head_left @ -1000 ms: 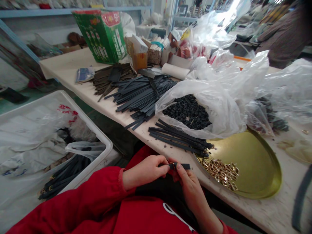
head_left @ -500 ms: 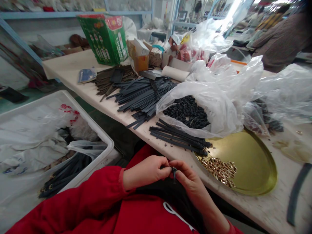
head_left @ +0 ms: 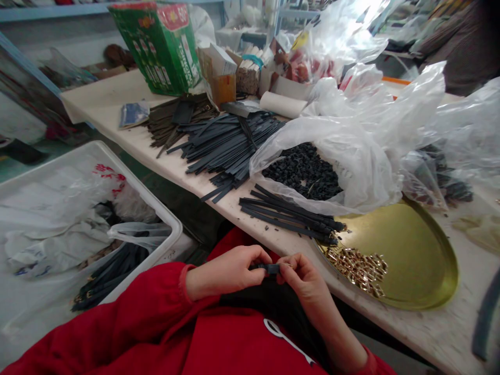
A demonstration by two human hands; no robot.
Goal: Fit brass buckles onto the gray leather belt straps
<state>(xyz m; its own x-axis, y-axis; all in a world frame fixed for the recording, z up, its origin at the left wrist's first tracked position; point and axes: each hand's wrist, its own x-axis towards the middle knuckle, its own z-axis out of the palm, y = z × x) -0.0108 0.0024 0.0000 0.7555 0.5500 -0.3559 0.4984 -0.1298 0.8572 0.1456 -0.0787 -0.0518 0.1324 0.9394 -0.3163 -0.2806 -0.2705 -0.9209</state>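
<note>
Cream table, one golden tray, two hands on one dark strap

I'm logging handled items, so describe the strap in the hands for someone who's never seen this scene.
Follow the near edge of the pale table to mid-picture, then drop toward the red top. There the left hand and right hand come close, a short stretch of dark strap showing between them. Unlike the strap bundle on the table beyond, it is held, clear of the tabletop.
</note>
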